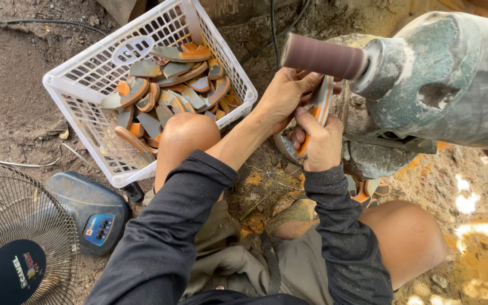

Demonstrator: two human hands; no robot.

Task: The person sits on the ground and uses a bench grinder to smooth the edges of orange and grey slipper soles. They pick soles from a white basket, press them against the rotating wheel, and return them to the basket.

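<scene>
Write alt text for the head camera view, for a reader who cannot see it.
Both hands, left hand and right hand, hold a grey and orange shoe sole up against the sanding drum of a large grey motor. To the left, a white plastic basket holds many more soles. A floor fan stands on the dirt ground at lower left.

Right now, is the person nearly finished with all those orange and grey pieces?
Hard to say. In hand: both the left hand and right hand hold one sole piece by the sanding drum. A few pieces lie under the machine, maybe done. The white basket holds many more.
</scene>
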